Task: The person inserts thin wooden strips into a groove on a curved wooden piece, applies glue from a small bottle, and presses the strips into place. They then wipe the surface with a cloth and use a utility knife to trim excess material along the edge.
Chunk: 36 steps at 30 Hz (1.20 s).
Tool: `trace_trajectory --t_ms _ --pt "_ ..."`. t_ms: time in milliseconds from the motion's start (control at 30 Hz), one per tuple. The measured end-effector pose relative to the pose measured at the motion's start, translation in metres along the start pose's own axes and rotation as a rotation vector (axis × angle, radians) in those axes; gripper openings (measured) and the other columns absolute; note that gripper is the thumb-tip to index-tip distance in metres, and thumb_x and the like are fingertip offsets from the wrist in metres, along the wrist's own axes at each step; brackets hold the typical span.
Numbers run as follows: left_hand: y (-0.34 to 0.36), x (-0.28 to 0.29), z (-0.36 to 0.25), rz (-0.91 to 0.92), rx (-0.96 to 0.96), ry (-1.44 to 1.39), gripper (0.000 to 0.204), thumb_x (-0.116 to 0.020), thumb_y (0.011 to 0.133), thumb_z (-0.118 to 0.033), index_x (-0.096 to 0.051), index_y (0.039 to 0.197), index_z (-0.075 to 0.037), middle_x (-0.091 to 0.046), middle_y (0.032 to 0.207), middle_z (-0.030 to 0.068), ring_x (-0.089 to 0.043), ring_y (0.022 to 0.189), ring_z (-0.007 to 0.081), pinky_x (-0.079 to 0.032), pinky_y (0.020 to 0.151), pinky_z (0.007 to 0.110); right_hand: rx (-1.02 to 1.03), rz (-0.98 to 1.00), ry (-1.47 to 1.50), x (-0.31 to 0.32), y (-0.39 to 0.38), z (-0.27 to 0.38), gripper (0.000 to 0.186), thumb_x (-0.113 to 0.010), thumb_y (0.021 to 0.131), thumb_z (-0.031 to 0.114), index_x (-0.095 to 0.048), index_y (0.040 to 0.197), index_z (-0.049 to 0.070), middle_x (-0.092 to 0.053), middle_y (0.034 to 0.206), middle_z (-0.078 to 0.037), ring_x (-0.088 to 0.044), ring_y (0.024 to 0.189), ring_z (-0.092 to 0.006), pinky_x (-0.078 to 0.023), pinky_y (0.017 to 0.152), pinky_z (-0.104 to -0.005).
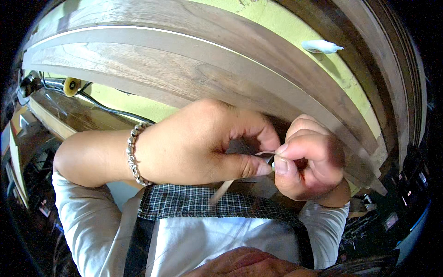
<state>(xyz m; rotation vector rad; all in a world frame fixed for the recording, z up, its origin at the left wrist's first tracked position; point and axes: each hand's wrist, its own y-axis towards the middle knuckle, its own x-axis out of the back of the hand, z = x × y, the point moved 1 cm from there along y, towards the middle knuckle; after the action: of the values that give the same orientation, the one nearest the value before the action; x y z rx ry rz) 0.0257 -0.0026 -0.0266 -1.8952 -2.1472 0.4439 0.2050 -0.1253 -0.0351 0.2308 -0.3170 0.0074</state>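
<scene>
Grip was kept tight on both sides: the left hand [198, 145] was closed in a fist, its thumb and forefinger pinched on a thin pale strip [264, 153], and the right hand [307, 159] was closed too, its thumb and forefinger nipping the same strip from the other end. The strip was held between the two hands, close in front of the chest and just below the long wooden boards [194, 78]. A slim pale stick [220, 191] was seen slanting down from under the left thumb, though what held it could not be made out. A beaded bracelet [133, 154] was worn on the left wrist.

The step in hand was judged to be fine finger work on the strip, a pulling or threading between pinched fingertips. The next move would call for a steady pinch and small, careful pulls, since so thin a piece could easily be dropped or torn.

No container was shown. A white hook [322, 46] was fixed to the yellow wall [138, 104] above, and a checked apron [207, 205] was worn.
</scene>
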Motion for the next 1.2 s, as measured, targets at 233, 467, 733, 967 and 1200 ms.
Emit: trace_trajectory --t_ms 233,467,733,967,1200 --pt "-0.002 -0.001 -0.003 0.099 0.11 -0.065 0.019 -0.074 0.09 -0.022 -0.073 0.101 -0.006 -0.073 0.09 0.0078 -0.07 0.082 0.0223 -0.055 0.076 0.033 0.08 0.045 0.042 0.012 -0.015 -0.008 0.012 -0.072 0.08 0.014 -0.063 0.085 0.01 -0.06 0.067 -0.001 -0.054 0.052 -0.0208 -0.042 0.05 -0.0351" --pt "-0.003 -0.008 0.0 0.221 0.263 0.159 0.022 -0.076 0.085 -0.019 -0.07 0.105 -0.009 -0.07 0.089 0.0062 -0.069 0.084 0.022 -0.055 0.071 0.03 -0.005 0.073 0.036 0.015 -0.032 -0.015 0.012 -0.071 0.085 0.02 -0.061 0.088 0.013 -0.059 0.066 0.002 -0.056 0.054 -0.0206 -0.044 0.053 -0.0366" --pt "-0.029 -0.013 -0.004 0.183 -0.104 0.541 0.018 -0.069 0.083 -0.026 -0.064 0.091 -0.011 -0.061 0.068 0.0034 -0.065 0.064 0.0216 -0.054 0.057 0.035 0.089 0.204 -0.581 0.029 -0.046 -0.022 0.044 -0.079 0.078 0.02 -0.058 0.114 0.005 -0.058 0.105 -0.013 -0.058 0.086 -0.0321 -0.05 0.075 -0.0472" --pt "-0.061 0.008 0.027 0.092 -0.007 0.627 0.016 -0.076 0.075 -0.014 -0.064 0.084 -0.007 -0.061 0.078 0.0072 -0.065 0.075 0.0272 -0.055 0.063 0.039 -0.164 0.337 -0.917 0.022 -0.067 -0.025 0.092 -0.09 0.044 0.032 -0.062 0.129 0.013 -0.055 0.121 -0.009 -0.052 0.108 -0.0335 -0.045 0.09 -0.0464" --pt "-0.076 0.036 0.023 -0.156 -0.01 0.685 0.014 -0.075 0.077 -0.01 -0.066 0.086 -0.006 -0.064 0.086 0.0093 -0.065 0.082 0.0303 -0.052 0.071 0.039 -0.298 0.274 -0.816 0.02 -0.052 -0.02 0.076 -0.09 0.054 0.015 -0.065 0.126 0.009 -0.054 0.118 -0.014 -0.053 0.108 -0.0335 -0.048 0.093 -0.043"
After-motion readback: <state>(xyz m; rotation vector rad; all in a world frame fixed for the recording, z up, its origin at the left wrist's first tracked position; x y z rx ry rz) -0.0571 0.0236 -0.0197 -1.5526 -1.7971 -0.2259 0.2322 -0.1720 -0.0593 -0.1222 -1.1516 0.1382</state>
